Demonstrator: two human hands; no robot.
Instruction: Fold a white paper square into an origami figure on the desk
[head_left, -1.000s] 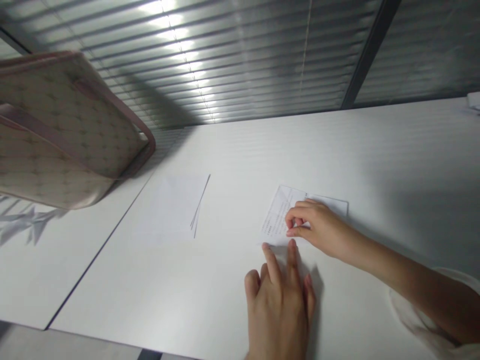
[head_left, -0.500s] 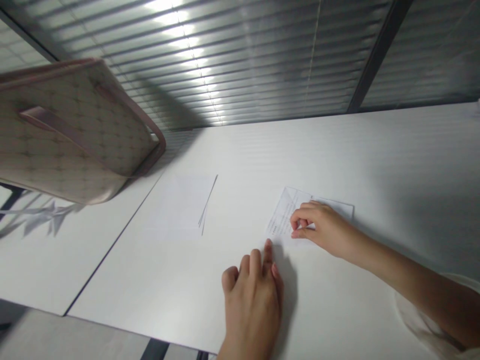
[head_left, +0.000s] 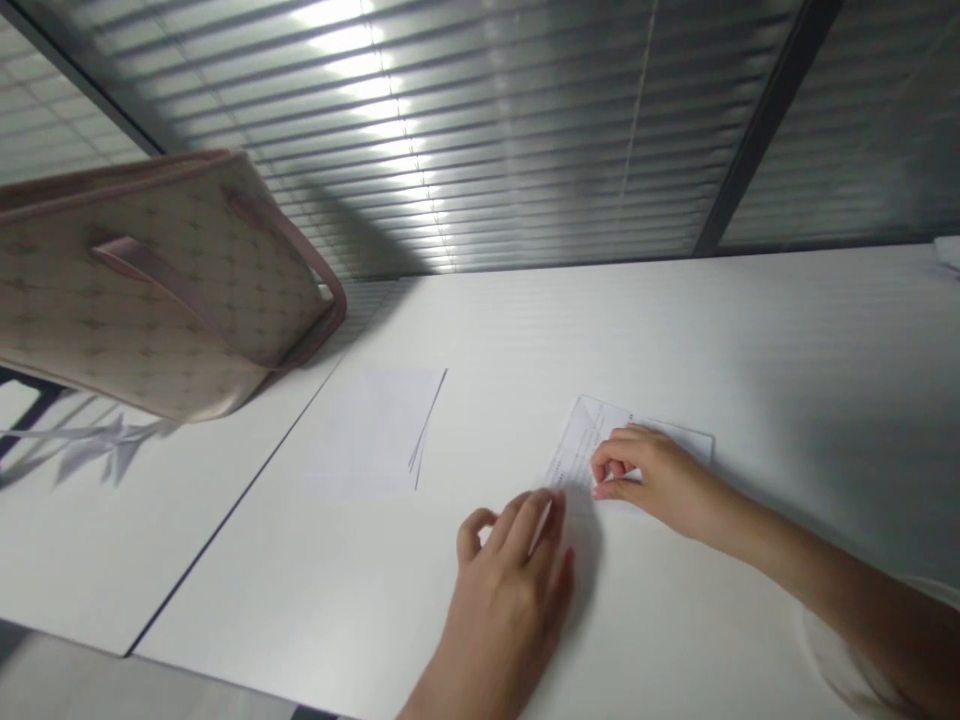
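White paper lies under one right hand, near one left hand.

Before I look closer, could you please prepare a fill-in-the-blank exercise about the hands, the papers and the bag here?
1. The right hand is over the printed paper, its forearm entering from the picture's ____ edge.
2. In the picture, the left hand is lower and further to the ____ than the right hand.
3. The plain sheets lie ____ the bag and the printed paper.
4. The printed paper lies on a ____ table.

Missing words: right; left; between; white.
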